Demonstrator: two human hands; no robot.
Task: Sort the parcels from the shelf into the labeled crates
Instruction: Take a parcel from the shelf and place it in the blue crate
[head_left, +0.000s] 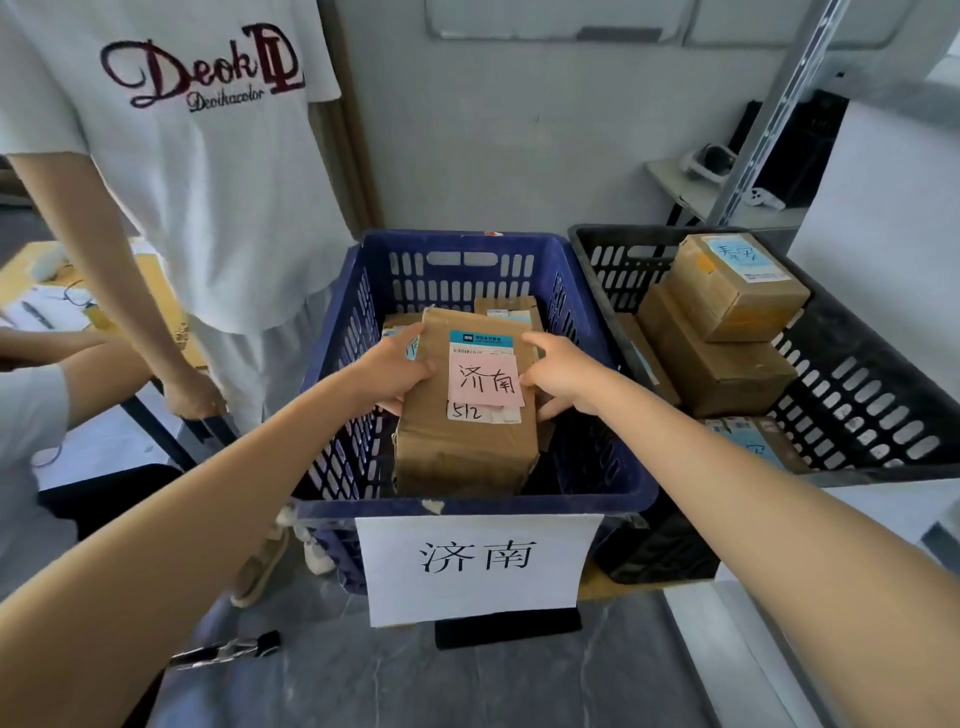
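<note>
Left hand (395, 371) and right hand (563, 376) grip one brown parcel (462, 447) by its sides, inside the blue crate (462, 241) labelled 济南. Grey marbled floor (415, 686), pale wall (519, 130). Two crates — the black crate (852, 374) shows four boxes (737, 291).

Both bare forearms extend forward and converge. The left hand (395, 374) grips the left edge of the parcel (467, 452), thumb on top. The right hand (566, 382) grips the right edge, fingers curled round the side.

Blue crate (467, 241) top open; parcel (467, 457) blocks middle.
</note>
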